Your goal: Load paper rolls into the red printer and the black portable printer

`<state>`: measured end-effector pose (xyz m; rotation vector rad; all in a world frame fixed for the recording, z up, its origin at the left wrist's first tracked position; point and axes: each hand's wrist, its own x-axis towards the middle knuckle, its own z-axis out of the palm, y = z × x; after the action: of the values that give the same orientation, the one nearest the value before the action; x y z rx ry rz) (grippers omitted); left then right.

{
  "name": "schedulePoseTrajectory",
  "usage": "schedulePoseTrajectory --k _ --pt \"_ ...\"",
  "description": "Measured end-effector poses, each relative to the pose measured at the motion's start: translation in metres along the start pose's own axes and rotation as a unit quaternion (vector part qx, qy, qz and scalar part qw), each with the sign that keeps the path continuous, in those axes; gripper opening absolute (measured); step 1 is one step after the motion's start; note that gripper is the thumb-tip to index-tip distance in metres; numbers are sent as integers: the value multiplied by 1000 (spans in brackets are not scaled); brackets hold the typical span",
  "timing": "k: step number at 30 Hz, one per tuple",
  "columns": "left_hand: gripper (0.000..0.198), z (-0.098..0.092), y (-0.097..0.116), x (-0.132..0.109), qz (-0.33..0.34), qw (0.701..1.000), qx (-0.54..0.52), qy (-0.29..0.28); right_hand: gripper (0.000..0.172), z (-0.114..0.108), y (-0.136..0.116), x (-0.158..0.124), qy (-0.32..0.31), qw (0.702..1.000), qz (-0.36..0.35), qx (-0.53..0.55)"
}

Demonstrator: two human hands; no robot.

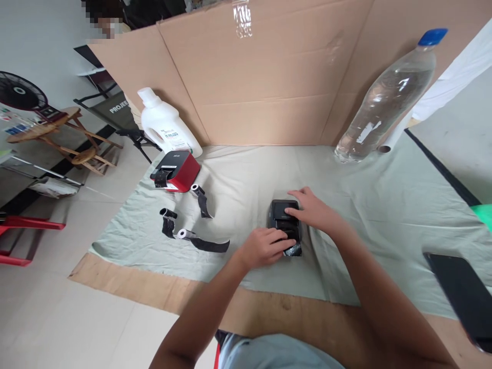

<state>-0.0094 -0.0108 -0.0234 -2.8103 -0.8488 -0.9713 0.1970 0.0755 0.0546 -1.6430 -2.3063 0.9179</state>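
A small black mini printer [282, 210] lies on the cloth in front of me. My left hand [265, 247] is closed on its near part, the fingers reaching across it. Shiny black paper [294, 250] sticks out at the near end, partly under these fingers. At the far right corner is my right hand [313, 209], open, one digit touching the lid and another stretched past the back edge. Left of the printer lie several black paper rolls with loose tails, among them a near roll [186, 234] and a far roll [197, 189].
A red and black printer [181, 174] stands at the left, before a white jug [167, 123]. A clear bottle with a blue cap [395, 97] stands at the back right against a cardboard screen [261, 77]. A phone [461, 292] lies near the right edge.
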Motion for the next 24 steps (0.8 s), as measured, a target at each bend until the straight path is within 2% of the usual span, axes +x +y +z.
schedulePoseTrajectory --k 2,3,8,12,14,16,21,24 --pt "33 -1 1 0 4 1000 1 -20 58 -2 -3 -2 28 999 14 -24" --pt "32 -1 1 -1 3 1000 0 -28 59 -2 -4 -2 22 999 18 -37" --pt "31 4 1 -1 -3 1000 -11 -26 43 1 -4 6 -77 994 19 -77" --pt "28 8 1 0 3 1000 3 5 39 1 -7 4 -73 994 20 -82" --pt "27 7 2 1 4 1000 10 2 40 2 -12 -2 -62 994 29 -80" --pt "28 4 2 1 3 1000 14 -13 49 6 -21 -7 -39 994 53 -90" --pt "25 -4 7 2 29 999 -45 -5 96 33 -49 -8 15 986 111 -125" --pt "43 -4 11 3 53 994 -100 -12 98 44 -58 -7 40 983 115 -138"
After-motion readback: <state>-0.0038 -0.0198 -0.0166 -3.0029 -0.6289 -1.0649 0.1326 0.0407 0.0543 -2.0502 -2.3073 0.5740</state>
